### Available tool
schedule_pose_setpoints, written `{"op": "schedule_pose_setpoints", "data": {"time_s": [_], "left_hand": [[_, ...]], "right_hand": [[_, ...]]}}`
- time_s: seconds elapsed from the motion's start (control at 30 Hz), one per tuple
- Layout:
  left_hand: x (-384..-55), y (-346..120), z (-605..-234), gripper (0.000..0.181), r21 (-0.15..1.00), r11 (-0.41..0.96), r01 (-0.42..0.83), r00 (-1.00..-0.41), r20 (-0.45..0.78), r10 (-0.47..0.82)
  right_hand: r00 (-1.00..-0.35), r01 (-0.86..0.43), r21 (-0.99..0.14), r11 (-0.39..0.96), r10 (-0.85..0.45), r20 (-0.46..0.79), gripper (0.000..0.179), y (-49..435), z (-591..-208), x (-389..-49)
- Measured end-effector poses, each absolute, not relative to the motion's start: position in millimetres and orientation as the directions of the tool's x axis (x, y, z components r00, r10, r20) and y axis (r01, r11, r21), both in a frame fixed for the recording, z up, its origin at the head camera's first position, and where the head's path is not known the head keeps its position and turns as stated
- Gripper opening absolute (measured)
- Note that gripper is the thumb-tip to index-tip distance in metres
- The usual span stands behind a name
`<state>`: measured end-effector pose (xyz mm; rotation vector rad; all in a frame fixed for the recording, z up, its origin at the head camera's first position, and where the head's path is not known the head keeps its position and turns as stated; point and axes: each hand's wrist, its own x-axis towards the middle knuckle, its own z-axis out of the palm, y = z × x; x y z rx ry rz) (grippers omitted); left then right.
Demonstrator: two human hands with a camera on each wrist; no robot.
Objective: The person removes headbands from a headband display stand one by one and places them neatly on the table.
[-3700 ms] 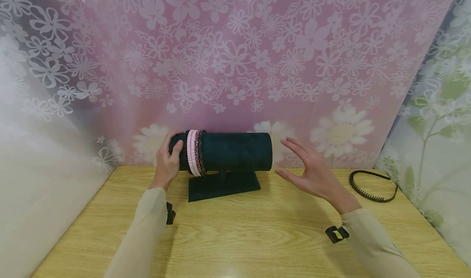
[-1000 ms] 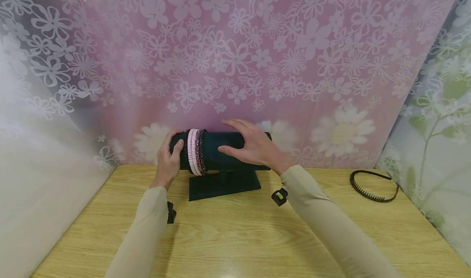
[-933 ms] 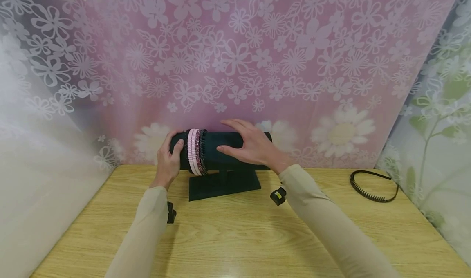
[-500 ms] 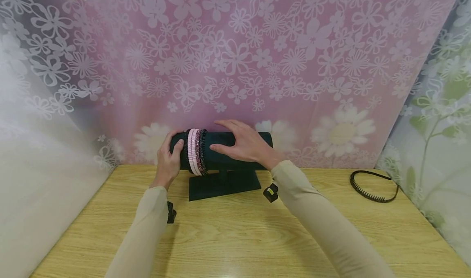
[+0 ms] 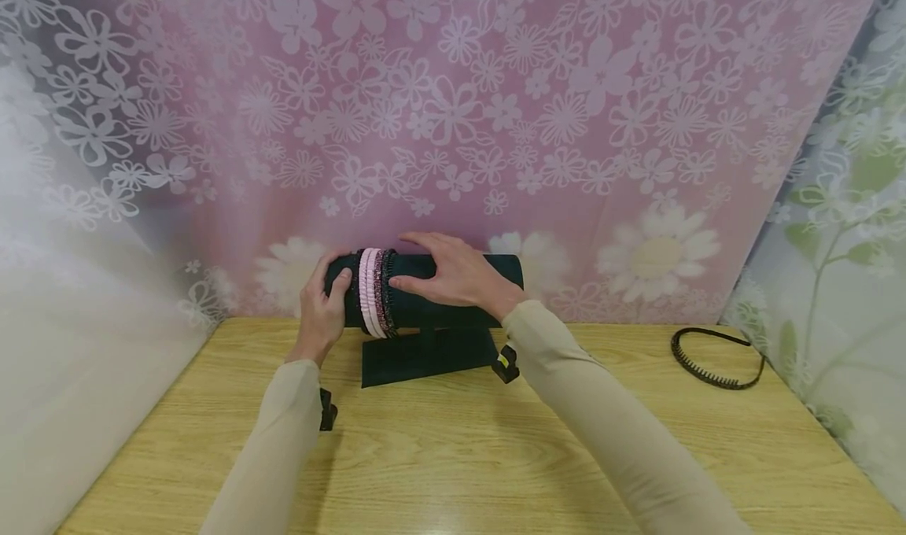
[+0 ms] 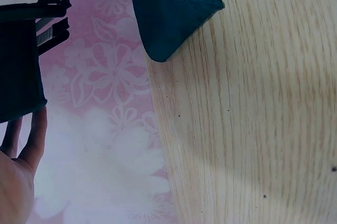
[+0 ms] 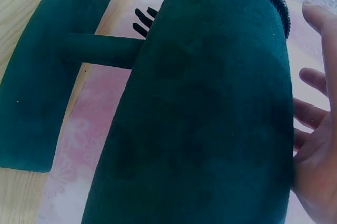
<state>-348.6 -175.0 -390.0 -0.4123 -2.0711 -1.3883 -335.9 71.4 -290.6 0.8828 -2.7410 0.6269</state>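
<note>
A dark green velvet headband display stand (image 5: 506, 269) has a horizontal roll raised on a flat base. My left hand (image 5: 322, 315) grips the roll's left end, thumb in front and fingers behind. Several headbands sit side by side round the left part of the roll: pink ones (image 5: 369, 293), a dark glittery one (image 5: 381, 293) and a black toothed one (image 5: 388, 293). My right hand (image 5: 456, 274) is over the middle of the roll with thumb and fingers spread, thumb tip right at the black headband. In the right wrist view, the fingers (image 7: 310, 113) are straight alongside the roll.
Another black toothed headband (image 5: 718, 358) lies on the wooden table (image 5: 439, 456) at the right. A pink flowered curtain (image 5: 453, 126) hangs close behind the stand, with pale curtains on both sides.
My right hand has come from beyond the roll's right end and slid left along it to the headbands. My left hand keeps its grip, and the headbands stay in place.
</note>
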Motion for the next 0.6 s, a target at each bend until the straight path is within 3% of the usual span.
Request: {"op": "schedule_pose_setpoints", "data": {"time_s": [0.6], "left_hand": [[-348.0,-174.1,-390.0,0.041,0.720,0.406,0.562,-0.762,0.642,-0.083]], "right_hand": [[-0.833,-0.548,-0.227,0.805,-0.502,0.231,0.085,56.8,-289.6,-341.0]]}}
